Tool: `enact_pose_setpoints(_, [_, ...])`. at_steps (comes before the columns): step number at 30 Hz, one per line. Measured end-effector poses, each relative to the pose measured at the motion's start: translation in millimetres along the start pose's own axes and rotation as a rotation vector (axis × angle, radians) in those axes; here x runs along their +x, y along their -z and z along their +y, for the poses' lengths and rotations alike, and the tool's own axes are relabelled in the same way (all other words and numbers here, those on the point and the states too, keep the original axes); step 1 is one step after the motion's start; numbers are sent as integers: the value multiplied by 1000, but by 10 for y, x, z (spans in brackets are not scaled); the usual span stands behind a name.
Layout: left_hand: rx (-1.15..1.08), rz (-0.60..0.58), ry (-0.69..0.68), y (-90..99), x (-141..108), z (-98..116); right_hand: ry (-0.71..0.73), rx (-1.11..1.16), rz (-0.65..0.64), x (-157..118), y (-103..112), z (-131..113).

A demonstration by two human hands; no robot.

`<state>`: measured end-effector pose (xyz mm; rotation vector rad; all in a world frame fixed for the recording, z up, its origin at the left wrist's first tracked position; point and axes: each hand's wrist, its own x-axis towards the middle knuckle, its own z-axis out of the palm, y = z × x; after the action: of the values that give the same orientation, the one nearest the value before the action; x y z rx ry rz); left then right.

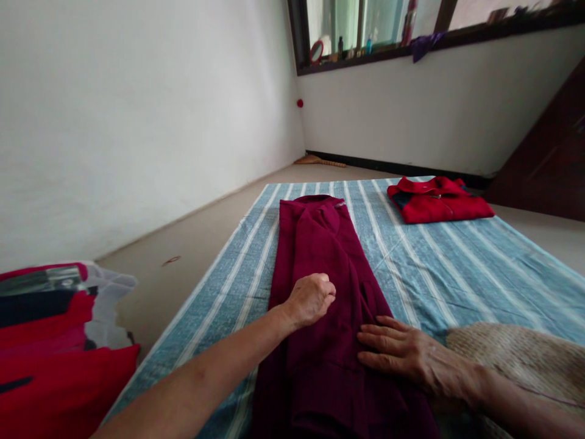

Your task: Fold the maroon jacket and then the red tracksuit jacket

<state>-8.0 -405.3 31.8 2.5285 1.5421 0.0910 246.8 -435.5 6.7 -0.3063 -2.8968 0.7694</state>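
A maroon garment, folded into a long strip, lies lengthwise on the blue-and-white striped cloth, its collar at the far end. Over its middle is my left hand, fingers curled in; whether they pinch any fabric is hidden. My right hand lies palm down on the garment's right edge, fingers stretched out and slightly apart. Its wrist is beside a beige knitted thing.
A folded red garment is at the cloth's far right. Red and dark clothes with clear plastic are at lower left. White walls stand left and ahead, below a window sill holding small items.
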Motion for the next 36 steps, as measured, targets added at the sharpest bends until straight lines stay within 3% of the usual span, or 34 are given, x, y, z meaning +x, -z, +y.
enact_pose_setpoints(4, [-145,108,21,53,-74,-113,1,2,-33,-2,0,25])
enact_pose_setpoints(8, [-201,206,216,374,-355,-609,23,32,-45,-8,-2,52])
enact_pose_setpoints(10, [-62,186,421,606,-590,-973,30,44,-25,-11,-9,53])
enact_pose_setpoints(12, [207,86,691,801,-876,-1304,24,42,-6,-13,-20,46])
enact_pose_setpoints(15, [382,104,786,857,-1314,-1555,10,28,6,-17,-41,39])
enact_pose_setpoints(18, [473,75,502,581,-1636,-1422,6,24,17,-20,-53,42])
enact_pose_setpoints(21, [376,63,113,231,-1800,-995,3,27,-9,-20,-35,38])
enact_pose_setpoints(24, [290,50,-134,85,-1851,-541,-3,16,-63,-18,2,17])
enact_pose_setpoints(27, [213,-50,-249,117,-1839,-302,-3,6,-81,-20,30,1])
enact_pose_setpoints(30, [127,-148,-296,146,-1790,-268,17,26,-74,-21,39,0])
enact_pose_setpoints(36, [-88,-121,-399,26,-1631,-295,12,53,-64,-16,42,-2])
